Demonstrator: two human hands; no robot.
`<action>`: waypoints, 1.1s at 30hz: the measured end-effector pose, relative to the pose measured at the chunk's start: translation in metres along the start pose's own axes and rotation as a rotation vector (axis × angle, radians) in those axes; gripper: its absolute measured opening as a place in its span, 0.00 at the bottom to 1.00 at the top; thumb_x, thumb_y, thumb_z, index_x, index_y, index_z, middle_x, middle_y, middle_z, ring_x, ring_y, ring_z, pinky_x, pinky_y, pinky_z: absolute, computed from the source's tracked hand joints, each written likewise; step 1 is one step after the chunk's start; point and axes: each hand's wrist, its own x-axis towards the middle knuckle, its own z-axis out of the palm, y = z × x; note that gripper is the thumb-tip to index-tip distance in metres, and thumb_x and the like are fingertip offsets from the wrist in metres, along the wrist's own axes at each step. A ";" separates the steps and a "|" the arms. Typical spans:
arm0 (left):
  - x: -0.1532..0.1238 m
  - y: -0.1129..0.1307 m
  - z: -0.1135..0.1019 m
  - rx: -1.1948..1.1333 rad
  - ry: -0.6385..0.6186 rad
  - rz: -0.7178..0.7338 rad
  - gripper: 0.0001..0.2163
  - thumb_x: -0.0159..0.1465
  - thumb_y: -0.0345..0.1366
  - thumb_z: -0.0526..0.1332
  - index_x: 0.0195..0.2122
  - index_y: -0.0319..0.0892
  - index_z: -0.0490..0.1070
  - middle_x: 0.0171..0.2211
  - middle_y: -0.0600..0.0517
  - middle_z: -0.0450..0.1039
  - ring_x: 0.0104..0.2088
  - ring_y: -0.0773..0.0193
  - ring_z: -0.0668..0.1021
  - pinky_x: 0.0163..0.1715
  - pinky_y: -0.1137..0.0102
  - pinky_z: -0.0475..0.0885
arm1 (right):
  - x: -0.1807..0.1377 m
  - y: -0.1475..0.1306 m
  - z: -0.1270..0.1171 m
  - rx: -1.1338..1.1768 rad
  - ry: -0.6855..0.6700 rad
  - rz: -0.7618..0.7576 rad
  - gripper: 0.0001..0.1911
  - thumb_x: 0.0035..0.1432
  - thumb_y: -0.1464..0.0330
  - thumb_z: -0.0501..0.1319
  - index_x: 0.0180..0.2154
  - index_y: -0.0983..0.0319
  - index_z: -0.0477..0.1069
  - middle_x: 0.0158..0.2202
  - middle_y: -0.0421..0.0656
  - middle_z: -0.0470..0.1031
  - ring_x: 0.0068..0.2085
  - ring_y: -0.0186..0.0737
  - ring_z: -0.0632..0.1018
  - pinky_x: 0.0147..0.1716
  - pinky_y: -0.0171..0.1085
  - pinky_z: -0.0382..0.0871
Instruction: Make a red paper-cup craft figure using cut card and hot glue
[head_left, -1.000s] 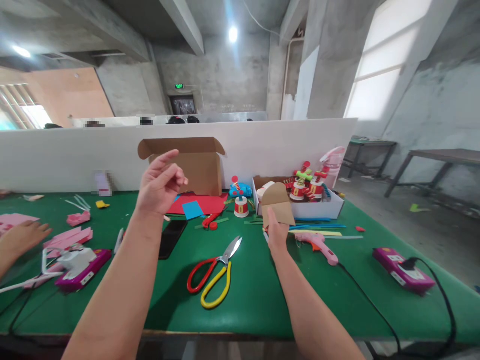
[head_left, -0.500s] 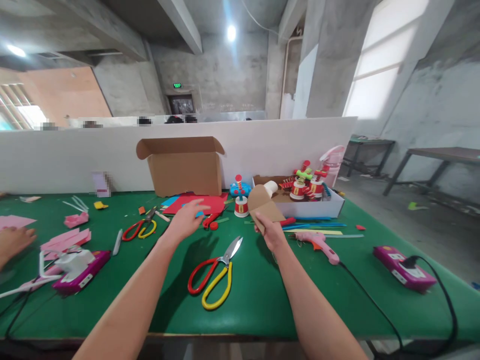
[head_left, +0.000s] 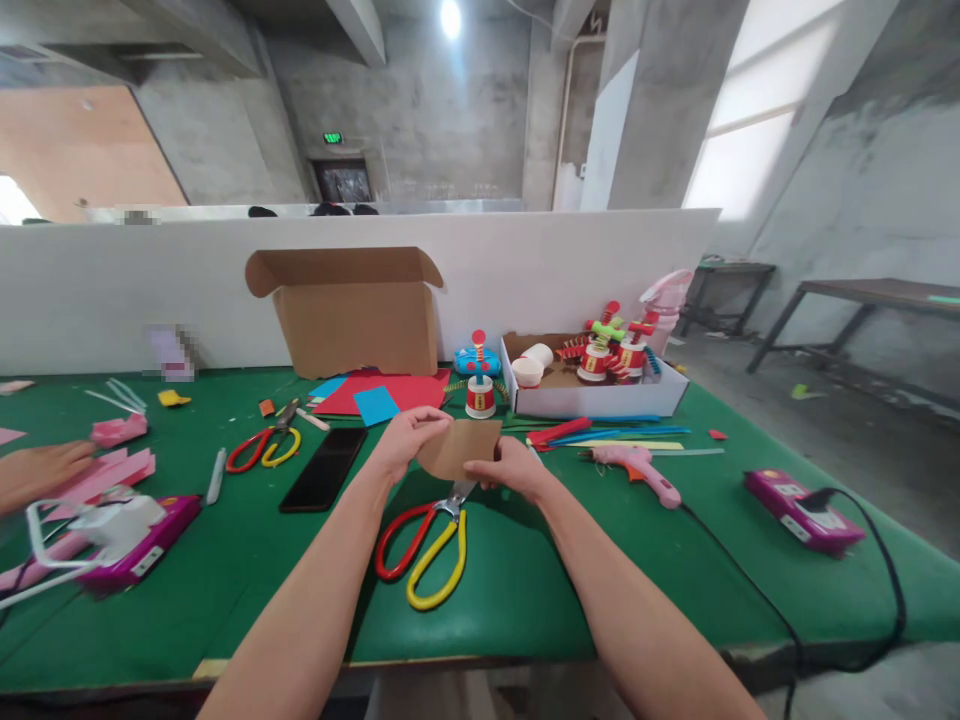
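Between my hands is a brown cardboard piece point(head_left: 459, 447), rounded at its left end and straight-edged on the right. My left hand point(head_left: 403, 442) pinches its upper left edge. My right hand point(head_left: 516, 468) grips the right side, thumb on the face and fingers behind. Below the cardboard lie scissors point(head_left: 451, 507) with one red and one yellow handle; the cardboard hides part of the blades. A small paper-cup figure point(head_left: 480, 396) with a blue top stands just beyond my hands. Left of it, a blue paper square point(head_left: 376, 405) rests by a red sheet point(head_left: 346, 394).
A white box point(head_left: 596, 403) with cup figures stands at the back right. A pink glue gun point(head_left: 637, 470) and a purple power strip point(head_left: 802, 512) lie right. Left are a black phone point(head_left: 324, 470), second scissors point(head_left: 279, 432) and another person's hand point(head_left: 46, 470) by pink paper.
My right hand has brought the cardboard left and nearer, over the scissors. My left hand has moved right from above the red sheet and taken hold of the cardboard. The view has shifted slightly.
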 end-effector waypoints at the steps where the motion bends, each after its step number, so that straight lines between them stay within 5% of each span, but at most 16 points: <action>1: 0.002 -0.002 0.000 -0.021 0.062 0.016 0.17 0.45 0.45 0.70 0.31 0.40 0.75 0.29 0.52 0.74 0.30 0.66 0.73 0.28 0.75 0.64 | 0.002 0.000 0.000 0.017 0.034 -0.022 0.15 0.37 0.64 0.70 0.29 0.65 0.73 0.19 0.38 0.74 0.17 0.30 0.70 0.16 0.29 0.62; 5: 0.003 -0.004 -0.002 -0.198 0.136 0.034 0.19 0.44 0.45 0.70 0.35 0.40 0.73 0.30 0.53 0.75 0.30 0.66 0.74 0.29 0.74 0.66 | 0.003 -0.003 -0.004 0.087 0.090 -0.075 0.15 0.38 0.60 0.69 0.26 0.64 0.74 0.20 0.37 0.73 0.20 0.30 0.70 0.20 0.29 0.65; 12: -0.007 0.000 0.003 -0.515 -0.040 0.071 0.18 0.46 0.43 0.70 0.36 0.43 0.71 0.33 0.54 0.76 0.31 0.66 0.76 0.32 0.73 0.69 | -0.005 -0.009 -0.006 0.257 -0.047 -0.024 0.20 0.33 0.57 0.72 0.25 0.66 0.75 0.20 0.39 0.73 0.21 0.30 0.70 0.21 0.30 0.65; 16: -0.010 -0.003 0.000 -0.363 -0.178 0.015 0.14 0.44 0.37 0.72 0.27 0.40 0.69 0.25 0.56 0.73 0.26 0.70 0.74 0.27 0.77 0.66 | 0.002 -0.009 -0.010 0.393 0.251 -0.083 0.21 0.32 0.55 0.72 0.22 0.64 0.70 0.19 0.35 0.70 0.20 0.27 0.67 0.21 0.28 0.62; 19: -0.012 -0.004 0.001 -0.170 -0.386 -0.086 0.13 0.47 0.38 0.71 0.30 0.39 0.72 0.30 0.51 0.76 0.30 0.66 0.76 0.29 0.75 0.68 | 0.006 -0.009 -0.013 0.292 0.359 -0.122 0.21 0.34 0.56 0.71 0.19 0.64 0.67 0.16 0.33 0.66 0.20 0.26 0.64 0.20 0.28 0.58; 23: -0.015 -0.004 0.012 -0.125 -0.362 -0.114 0.19 0.51 0.44 0.68 0.40 0.38 0.75 0.40 0.45 0.77 0.38 0.59 0.78 0.36 0.69 0.71 | 0.004 -0.010 -0.007 0.165 0.263 -0.149 0.19 0.39 0.56 0.70 0.18 0.65 0.68 0.16 0.33 0.65 0.20 0.26 0.63 0.20 0.28 0.56; 33: -0.016 -0.006 0.016 -0.162 -0.377 -0.083 0.24 0.49 0.44 0.69 0.44 0.35 0.73 0.44 0.42 0.76 0.41 0.55 0.77 0.43 0.65 0.70 | 0.004 -0.005 -0.004 0.396 0.138 0.018 0.19 0.45 0.53 0.66 0.29 0.63 0.75 0.28 0.42 0.78 0.30 0.37 0.76 0.32 0.35 0.67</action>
